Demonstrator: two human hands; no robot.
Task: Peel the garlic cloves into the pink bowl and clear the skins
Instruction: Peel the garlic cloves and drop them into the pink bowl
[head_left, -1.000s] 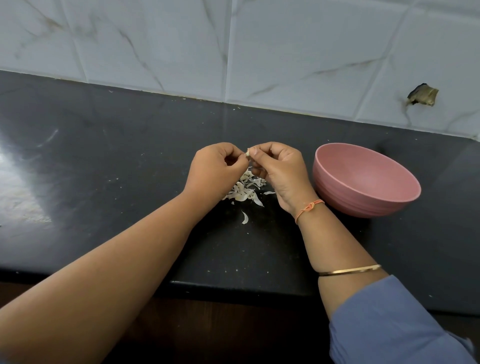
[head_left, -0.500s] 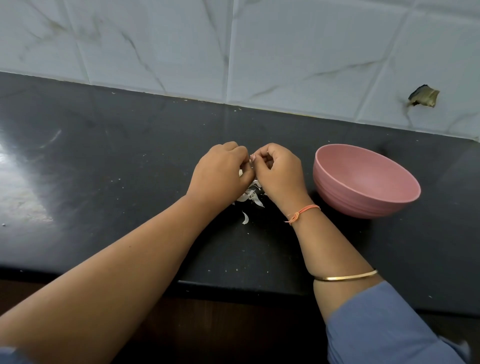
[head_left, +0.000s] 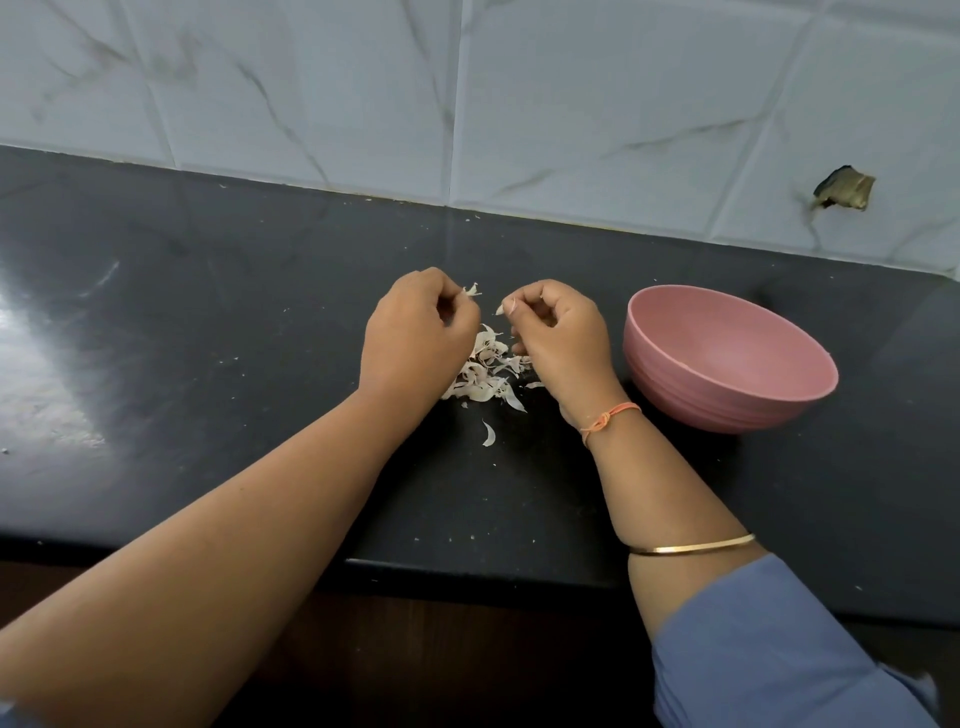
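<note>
My left hand pinches a garlic clove at its fingertips; only frayed white skin sticks out. A small gap to the right, my right hand pinches a small pale flake of garlic skin. Both hands hover above a pile of peeled skins on the black counter. One loose skin lies just in front of the pile. The pink bowl stands upright to the right of my right hand; the part of its inside that I can see holds nothing.
The black counter runs left to right, with its front edge near my forearms. A tiled marble-look wall rises behind it, with a broken hole at the right. Small crumbs dot the counter.
My hands were joined on one garlic piece; they have pulled apart, each keeping a bit. The skin pile between them shows more than half a second ago.
</note>
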